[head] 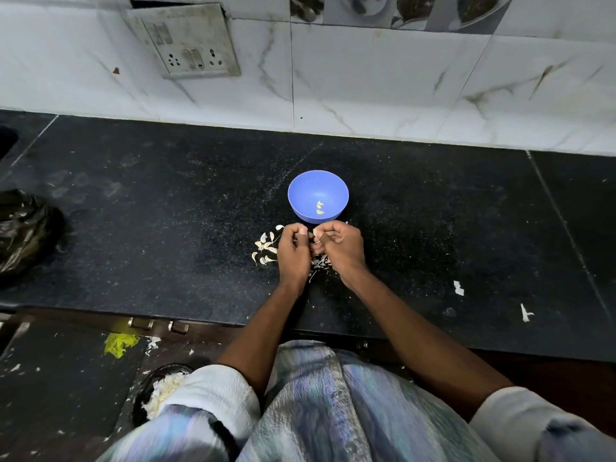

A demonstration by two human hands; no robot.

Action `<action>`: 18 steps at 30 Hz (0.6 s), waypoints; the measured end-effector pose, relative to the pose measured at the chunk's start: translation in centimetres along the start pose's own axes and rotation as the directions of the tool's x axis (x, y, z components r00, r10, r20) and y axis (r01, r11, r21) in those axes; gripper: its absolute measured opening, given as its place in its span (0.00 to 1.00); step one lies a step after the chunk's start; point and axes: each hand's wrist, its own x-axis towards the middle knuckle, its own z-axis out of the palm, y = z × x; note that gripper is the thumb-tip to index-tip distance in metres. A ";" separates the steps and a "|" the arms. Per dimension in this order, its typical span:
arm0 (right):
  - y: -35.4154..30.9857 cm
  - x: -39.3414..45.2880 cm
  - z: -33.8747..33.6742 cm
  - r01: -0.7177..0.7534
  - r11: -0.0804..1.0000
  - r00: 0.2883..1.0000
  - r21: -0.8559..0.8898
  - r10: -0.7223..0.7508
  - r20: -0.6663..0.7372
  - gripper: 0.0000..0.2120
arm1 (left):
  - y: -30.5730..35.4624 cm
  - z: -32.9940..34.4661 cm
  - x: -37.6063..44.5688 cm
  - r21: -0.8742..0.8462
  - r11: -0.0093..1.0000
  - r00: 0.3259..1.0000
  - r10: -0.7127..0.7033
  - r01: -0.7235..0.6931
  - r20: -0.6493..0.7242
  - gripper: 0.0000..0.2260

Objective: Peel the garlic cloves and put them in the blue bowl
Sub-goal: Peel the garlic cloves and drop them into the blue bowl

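No readable text, labels or numbers on any surface in view.

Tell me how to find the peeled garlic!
Look at the black counter below the white tiled wall. In its middle sits a blue bowl, just beyond the two hands. The peeled garlic lies inside it, smooth and pale, unlike the papery bits scattered outside.
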 end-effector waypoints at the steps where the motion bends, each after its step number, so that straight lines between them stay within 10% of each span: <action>1: 0.1 0.0 -0.2 0.006 1.000 1.000 0.003 -0.006 0.010 0.05 | -0.3 0.0 0.1 -0.049 0.998 0.999 -0.034 0.035 0.026 0.07; 18: 0.4 0.4 -1.8 0.027 0.997 0.998 -0.068 -0.023 0.059 0.06 | 0.9 -0.4 -0.3 0.084 0.966 0.958 0.228 -0.245 0.176 0.04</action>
